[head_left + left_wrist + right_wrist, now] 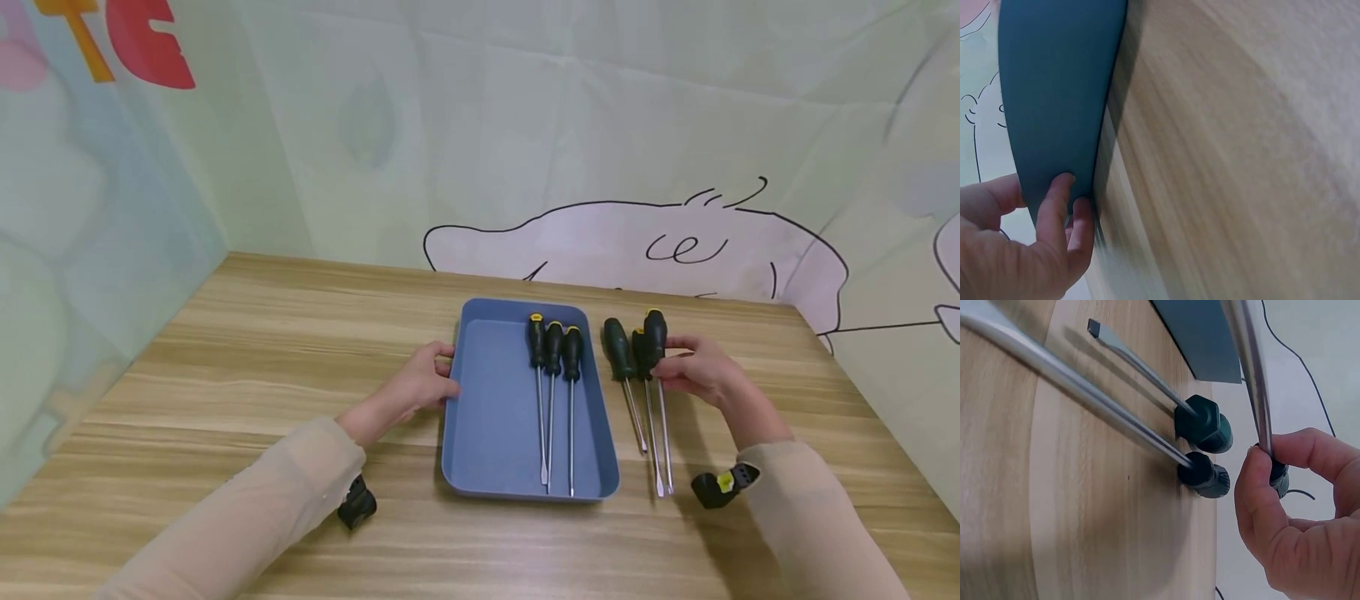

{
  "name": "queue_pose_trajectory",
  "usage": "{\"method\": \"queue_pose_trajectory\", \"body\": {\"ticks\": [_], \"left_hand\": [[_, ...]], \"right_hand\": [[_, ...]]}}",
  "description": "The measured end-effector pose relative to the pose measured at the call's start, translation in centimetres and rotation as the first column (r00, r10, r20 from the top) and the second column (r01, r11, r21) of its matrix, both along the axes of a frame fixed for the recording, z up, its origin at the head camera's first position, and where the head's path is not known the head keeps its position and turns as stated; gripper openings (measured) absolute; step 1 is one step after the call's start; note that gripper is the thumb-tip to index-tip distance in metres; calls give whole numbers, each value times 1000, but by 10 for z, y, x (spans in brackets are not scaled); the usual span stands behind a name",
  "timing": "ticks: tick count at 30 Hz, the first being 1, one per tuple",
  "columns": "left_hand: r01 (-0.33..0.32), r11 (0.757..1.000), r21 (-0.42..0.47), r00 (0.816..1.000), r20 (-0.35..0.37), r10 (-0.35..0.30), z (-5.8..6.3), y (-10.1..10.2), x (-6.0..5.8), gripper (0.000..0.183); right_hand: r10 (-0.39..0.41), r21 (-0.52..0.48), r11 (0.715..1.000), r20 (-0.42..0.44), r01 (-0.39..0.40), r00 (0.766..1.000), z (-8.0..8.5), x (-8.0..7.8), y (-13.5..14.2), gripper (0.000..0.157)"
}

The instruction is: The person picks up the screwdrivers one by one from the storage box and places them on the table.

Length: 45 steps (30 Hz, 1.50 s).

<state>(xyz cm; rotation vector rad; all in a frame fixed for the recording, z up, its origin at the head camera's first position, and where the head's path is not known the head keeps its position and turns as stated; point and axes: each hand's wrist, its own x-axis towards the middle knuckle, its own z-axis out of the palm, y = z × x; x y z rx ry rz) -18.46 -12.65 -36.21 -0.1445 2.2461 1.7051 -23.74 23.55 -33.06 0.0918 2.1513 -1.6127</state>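
Observation:
My left hand (pixel 418 382) holds the left wall of a blue-grey tray (pixel 487 400), fingertips against the outer side in the left wrist view and another digit over the rim. Three screwdrivers with black, yellow-capped handles lie along the tray's right side, among them one screwdriver (pixel 572 354) nearest that wall. To the right of the tray, my right hand (pixel 701 371) pinches a black-handled screwdriver (pixel 656 332) where handle meets shaft. Its shaft (pixel 1250 369) is raised above the table in the right wrist view. Beneath and beside it lie a dark green screwdriver (pixel 1200 422) and a black one (pixel 1200 475).
The tray stands on a wood-grain table (pixel 300 333). A cloth backdrop (pixel 487 150) with cartoon drawings rises behind the table's far edge. Small black wrist cameras hang below both sleeves, such as the right camera (pixel 716 489).

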Motion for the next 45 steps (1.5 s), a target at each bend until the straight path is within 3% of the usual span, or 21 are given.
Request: {"method": "queue_pose_trajectory", "body": {"ticks": [30, 45], "left_hand": [[-13, 1000, 11, 1000, -2, 13, -2, 0, -1, 62], [-13, 1000, -2, 1000, -4, 13, -3, 0, -2, 62]], "right_hand": [[-64, -31, 997, 48, 65, 997, -16, -3, 14, 70], [-96, 88, 992, 66, 90, 993, -20, -5, 11, 75]]}}
